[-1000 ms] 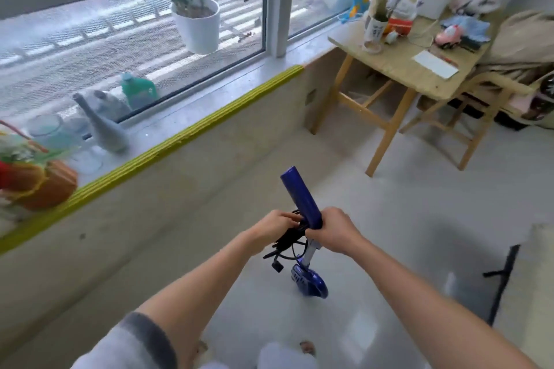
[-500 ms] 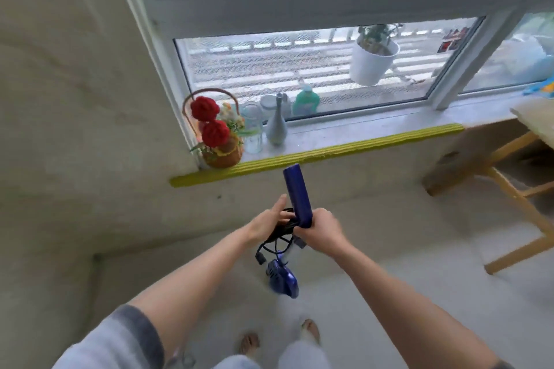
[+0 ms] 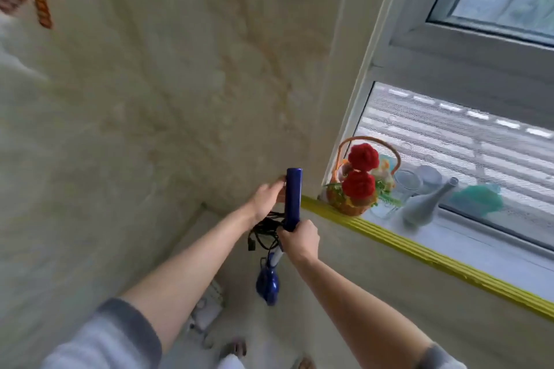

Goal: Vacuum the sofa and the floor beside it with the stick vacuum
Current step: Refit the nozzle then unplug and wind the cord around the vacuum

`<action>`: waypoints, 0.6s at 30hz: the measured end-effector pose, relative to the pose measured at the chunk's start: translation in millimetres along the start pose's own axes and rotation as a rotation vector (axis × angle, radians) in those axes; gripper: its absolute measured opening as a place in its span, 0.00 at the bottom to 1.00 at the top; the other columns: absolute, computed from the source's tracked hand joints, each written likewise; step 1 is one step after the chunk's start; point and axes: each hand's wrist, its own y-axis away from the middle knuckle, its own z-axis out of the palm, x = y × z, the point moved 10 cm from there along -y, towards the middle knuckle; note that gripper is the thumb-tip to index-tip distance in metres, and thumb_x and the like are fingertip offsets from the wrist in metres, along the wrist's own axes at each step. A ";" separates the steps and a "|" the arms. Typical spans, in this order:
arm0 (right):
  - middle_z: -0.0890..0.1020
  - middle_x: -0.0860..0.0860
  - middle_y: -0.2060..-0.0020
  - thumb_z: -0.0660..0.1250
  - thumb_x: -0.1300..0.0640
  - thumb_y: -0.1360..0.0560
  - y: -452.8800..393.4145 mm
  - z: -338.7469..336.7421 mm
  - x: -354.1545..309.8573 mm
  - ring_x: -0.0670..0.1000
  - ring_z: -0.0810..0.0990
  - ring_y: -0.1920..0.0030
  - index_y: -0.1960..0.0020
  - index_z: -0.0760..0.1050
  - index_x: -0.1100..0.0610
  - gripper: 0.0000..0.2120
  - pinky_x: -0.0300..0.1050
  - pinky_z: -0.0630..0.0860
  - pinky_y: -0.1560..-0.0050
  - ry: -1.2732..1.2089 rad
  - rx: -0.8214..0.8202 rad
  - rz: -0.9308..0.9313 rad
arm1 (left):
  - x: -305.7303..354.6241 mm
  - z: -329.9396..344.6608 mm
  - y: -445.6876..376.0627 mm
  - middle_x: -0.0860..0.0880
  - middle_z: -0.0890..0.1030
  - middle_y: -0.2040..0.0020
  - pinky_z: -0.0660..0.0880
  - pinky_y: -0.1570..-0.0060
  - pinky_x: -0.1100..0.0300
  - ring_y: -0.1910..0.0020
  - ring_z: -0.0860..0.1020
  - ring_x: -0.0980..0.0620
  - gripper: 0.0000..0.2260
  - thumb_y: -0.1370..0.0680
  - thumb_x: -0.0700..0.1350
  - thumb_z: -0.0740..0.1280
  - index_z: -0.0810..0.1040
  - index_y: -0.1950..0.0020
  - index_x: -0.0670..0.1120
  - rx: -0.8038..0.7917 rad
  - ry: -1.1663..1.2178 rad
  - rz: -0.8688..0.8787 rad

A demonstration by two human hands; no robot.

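Blue plastic stick vacuum (image 3: 293,201) gripped upright by right hand (image 3: 299,238); left hand (image 3: 267,196) loosely at bundled black cord (image 3: 265,232). Still unwinding, probably; no vacuuming begun.

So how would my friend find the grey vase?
Look at the window sill with the yellow strip along its edge. Past the basket of red flowers and the clear glass jars lies the grey vase. It alone is pale grey, with a long thin neck.
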 end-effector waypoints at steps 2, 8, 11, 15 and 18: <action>0.81 0.52 0.59 0.69 0.59 0.29 -9.6 20.2 -17.8 0.54 0.82 0.57 0.49 0.76 0.57 0.09 0.47 0.80 0.56 0.015 -0.007 -0.012 | 15.4 -24.0 -7.7 0.45 0.81 0.51 0.74 0.42 0.56 0.49 0.79 0.48 0.16 0.17 0.52 0.57 0.78 0.47 0.43 0.028 0.137 0.044; 0.77 0.52 0.60 0.68 0.58 0.27 -35.1 74.8 -74.4 0.55 0.79 0.56 0.51 0.74 0.59 0.07 0.45 0.76 0.57 0.074 -0.016 -0.021 | 33.3 -99.7 -41.5 0.48 0.81 0.48 0.75 0.45 0.57 0.49 0.78 0.51 0.10 0.22 0.45 0.69 0.77 0.42 0.45 0.237 -0.087 0.193; 0.79 0.52 0.61 0.68 0.58 0.28 -49.9 97.7 -99.8 0.54 0.79 0.59 0.54 0.74 0.58 0.05 0.43 0.73 0.63 0.118 -0.034 -0.048 | 38.8 -131.6 -64.1 0.48 0.80 0.50 0.75 0.46 0.57 0.51 0.78 0.51 0.05 0.21 0.42 0.68 0.75 0.46 0.46 0.219 -0.074 0.221; 0.82 0.54 0.63 0.68 0.58 0.30 -69.8 106.9 -116.5 0.54 0.82 0.63 0.57 0.75 0.58 0.04 0.45 0.79 0.67 0.138 -0.058 -0.067 | 52.6 -141.6 -90.3 0.49 0.80 0.49 0.76 0.44 0.56 0.49 0.78 0.52 0.09 0.21 0.41 0.67 0.77 0.41 0.42 0.116 -0.072 0.253; 0.80 0.52 0.65 0.67 0.58 0.28 -83.3 106.1 -127.8 0.50 0.78 0.66 0.56 0.76 0.59 0.04 0.37 0.69 0.75 0.162 -0.072 -0.076 | 61.2 -141.8 -108.7 0.47 0.80 0.46 0.77 0.45 0.56 0.47 0.79 0.51 0.12 0.22 0.41 0.68 0.74 0.40 0.42 0.059 -0.052 0.231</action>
